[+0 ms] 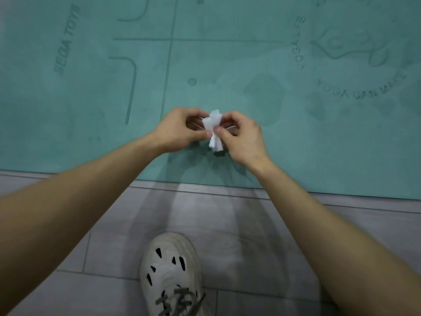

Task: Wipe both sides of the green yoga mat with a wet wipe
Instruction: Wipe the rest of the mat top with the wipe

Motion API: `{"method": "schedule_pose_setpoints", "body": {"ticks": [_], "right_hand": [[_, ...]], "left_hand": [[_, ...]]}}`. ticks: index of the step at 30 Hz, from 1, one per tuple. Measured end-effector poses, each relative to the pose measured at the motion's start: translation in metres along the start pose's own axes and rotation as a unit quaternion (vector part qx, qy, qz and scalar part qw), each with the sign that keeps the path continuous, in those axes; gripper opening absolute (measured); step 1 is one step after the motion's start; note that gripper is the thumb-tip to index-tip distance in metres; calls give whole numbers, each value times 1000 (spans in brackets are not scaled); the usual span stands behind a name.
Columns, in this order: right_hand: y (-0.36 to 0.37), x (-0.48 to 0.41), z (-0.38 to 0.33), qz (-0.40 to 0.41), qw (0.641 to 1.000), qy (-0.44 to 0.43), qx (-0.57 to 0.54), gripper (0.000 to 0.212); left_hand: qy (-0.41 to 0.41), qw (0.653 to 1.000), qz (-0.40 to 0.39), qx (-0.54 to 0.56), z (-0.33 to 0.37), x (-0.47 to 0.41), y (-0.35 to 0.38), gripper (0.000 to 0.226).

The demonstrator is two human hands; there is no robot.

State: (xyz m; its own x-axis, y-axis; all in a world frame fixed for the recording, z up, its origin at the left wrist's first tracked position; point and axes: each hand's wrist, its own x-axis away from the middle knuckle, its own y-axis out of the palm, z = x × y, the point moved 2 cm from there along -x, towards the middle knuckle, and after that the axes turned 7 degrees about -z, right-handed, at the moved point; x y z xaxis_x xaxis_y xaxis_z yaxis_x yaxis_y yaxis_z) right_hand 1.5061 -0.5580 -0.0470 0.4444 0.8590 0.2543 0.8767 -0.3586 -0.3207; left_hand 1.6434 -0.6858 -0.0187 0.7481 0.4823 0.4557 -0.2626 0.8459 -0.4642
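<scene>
The green yoga mat (227,65) lies flat on the floor and fills the upper half of the view, printed with lines and lettering. Darker damp patches show on it to the right of my hands. A bunched white wet wipe (214,131) hangs between both hands, just above the mat near its front edge. My left hand (180,131) pinches the wipe from the left with thumb and fingers. My right hand (241,137) pinches it from the right. A thin greenish strip, perhaps a wrapper, shows behind the wipe.
Grey floor tiles (250,224) run along the mat's near edge. A pale perforated shoe (170,274) with grey laces stands on the tiles, close below my arms.
</scene>
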Motion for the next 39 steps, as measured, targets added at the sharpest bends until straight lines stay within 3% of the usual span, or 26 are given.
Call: {"method": "schedule_pose_setpoints", "body": {"ticks": [5, 8, 13, 15, 18, 20, 23, 28, 33, 36, 39], "right_hand": [[-1, -8, -8, 25, 999, 28, 38, 9], [-2, -12, -7, 4, 998, 54, -12, 14], [6, -15, -9, 16, 993, 67, -97, 10], [10, -15, -11, -7, 987, 80, -136, 25], [16, -13, -8, -27, 994, 80, -66, 47], [15, -12, -3, -24, 995, 79, -55, 45], [15, -11, -2, -17, 996, 67, -54, 44], [7, -15, -3, -17, 998, 60, -27, 30], [-11, -11, -5, 40, 996, 74, -23, 12], [5, -9, -21, -10, 997, 71, -42, 32], [16, -18, -22, -53, 996, 72, -24, 16]], "left_hand": [[-60, 993, 78, 69, -8, 7, -12, 6], [-97, 987, 93, 88, -14, 10, -18, 6], [-113, 961, 96, 234, -4, 9, -11, 2], [-104, 964, 85, 229, -4, 8, -8, 5], [-95, 965, 88, 230, 0, 6, -7, 9], [-94, 963, 69, 242, 4, 8, -7, 9], [-84, 972, 32, 215, 4, 9, -7, 31], [-76, 980, 86, 162, -7, 9, -12, 18], [-81, 977, 134, 141, -18, 11, -25, 27], [-76, 983, 93, 139, -12, 12, -21, 29], [-64, 988, 75, 119, -8, 12, -16, 28]]}}
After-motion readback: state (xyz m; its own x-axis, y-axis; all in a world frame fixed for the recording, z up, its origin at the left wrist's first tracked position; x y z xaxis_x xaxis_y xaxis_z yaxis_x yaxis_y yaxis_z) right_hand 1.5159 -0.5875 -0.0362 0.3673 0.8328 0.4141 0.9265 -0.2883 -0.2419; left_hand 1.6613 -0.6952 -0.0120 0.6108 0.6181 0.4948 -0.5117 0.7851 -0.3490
